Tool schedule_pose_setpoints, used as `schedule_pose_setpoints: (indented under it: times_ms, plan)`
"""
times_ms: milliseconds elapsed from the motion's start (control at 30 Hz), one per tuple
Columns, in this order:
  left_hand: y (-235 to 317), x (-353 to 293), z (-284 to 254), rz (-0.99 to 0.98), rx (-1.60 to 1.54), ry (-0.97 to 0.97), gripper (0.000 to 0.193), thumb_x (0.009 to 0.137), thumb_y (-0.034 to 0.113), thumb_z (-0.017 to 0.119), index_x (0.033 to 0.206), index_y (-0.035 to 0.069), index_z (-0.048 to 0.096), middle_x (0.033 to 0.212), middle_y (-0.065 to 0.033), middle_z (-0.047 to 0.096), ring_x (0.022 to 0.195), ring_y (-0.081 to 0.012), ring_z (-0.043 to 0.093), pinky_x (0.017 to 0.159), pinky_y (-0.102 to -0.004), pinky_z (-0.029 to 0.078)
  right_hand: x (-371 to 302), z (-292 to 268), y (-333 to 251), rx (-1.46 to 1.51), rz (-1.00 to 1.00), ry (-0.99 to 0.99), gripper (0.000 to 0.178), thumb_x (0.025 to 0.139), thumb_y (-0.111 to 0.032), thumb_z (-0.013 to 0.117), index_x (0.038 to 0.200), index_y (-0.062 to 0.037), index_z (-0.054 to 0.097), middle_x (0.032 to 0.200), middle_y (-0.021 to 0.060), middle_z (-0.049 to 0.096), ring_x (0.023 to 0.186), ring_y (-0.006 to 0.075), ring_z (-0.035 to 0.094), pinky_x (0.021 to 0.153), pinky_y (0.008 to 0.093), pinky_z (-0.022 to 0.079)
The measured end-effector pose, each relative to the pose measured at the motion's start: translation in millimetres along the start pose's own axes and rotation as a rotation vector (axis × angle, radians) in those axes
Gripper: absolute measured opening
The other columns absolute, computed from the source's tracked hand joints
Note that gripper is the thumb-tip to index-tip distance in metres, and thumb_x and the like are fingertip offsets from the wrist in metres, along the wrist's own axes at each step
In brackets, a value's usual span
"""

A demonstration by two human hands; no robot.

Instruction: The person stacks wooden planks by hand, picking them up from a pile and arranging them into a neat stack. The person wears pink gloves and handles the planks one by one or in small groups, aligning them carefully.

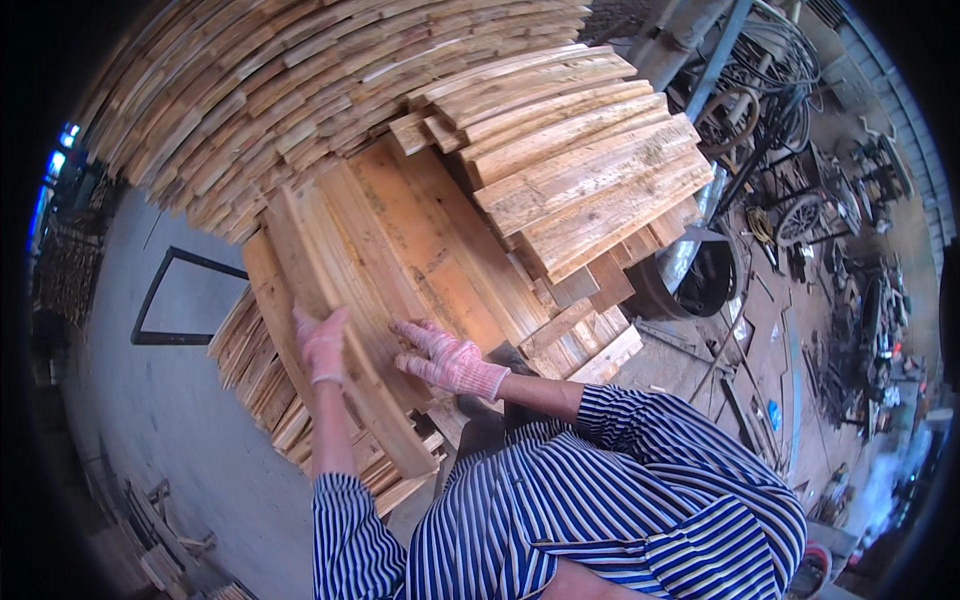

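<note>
My left hand (322, 347), in a pink-and-white knit glove, grips a long wooden plank (375, 410) at the left of a layer of boards. The plank looks slightly tilted, and part of the fingers' hold is hard to make out. To the right of it, my right hand (450, 362), gloved alike, reaches over the layer with its fingers spread. Its fingertips are at the boards close to that plank, with nothing held. Under and beyond both hands lie side-by-side wooden boards (430, 240), some of them orange-brown.
A stack of planks (600, 170) rises at the right of the layer, and a large lumber pile (300, 80) fills the back. Loose boards (255, 365) lie lower left, near a black metal frame (140, 300). A dark drum (700, 280), cables and machine parts crowd the right.
</note>
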State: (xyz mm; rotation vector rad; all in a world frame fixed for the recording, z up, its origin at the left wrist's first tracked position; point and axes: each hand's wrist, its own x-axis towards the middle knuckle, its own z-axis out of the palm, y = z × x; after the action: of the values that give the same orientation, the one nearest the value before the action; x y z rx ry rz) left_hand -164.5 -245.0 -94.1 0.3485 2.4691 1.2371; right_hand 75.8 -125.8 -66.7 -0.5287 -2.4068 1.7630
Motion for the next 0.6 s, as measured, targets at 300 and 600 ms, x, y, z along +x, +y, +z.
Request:
schedule_pose_setpoints:
  times_ms: [300, 600]
  plan:
    - [72.2, -67.3, -68.5, 0.260, 0.402, -0.284, 0.102, 0.067, 0.012, 0.086, 0.157, 0.009, 0.037, 0.155, -0.0217, 0.044, 0.138, -0.0372, 0.049, 0.115, -0.0428, 0.041, -12.6, -69.7, -4.2, -0.096, 0.060, -0.264, 0.064, 0.097, -0.041, 0.061, 0.155, -0.0180, 0.042, 0.148, 0.0229, 0.049, 0.132, 0.0396, 0.054, 0.107, 0.0450, 0.046]
    - [91.4, 30.4, -3.9, 0.609, 0.887, -0.350, 0.082, 0.071, -0.001, 0.070, 0.147, 0.018, 0.049, 0.153, -0.0134, 0.045, 0.143, -0.0362, 0.042, 0.116, -0.0425, 0.042, -23.3, -86.5, 28.1, 0.082, 0.084, -0.230, 0.061, 0.098, -0.036, 0.062, 0.151, -0.0076, 0.047, 0.147, 0.0229, 0.051, 0.133, 0.0345, 0.055, 0.111, 0.0400, 0.045]
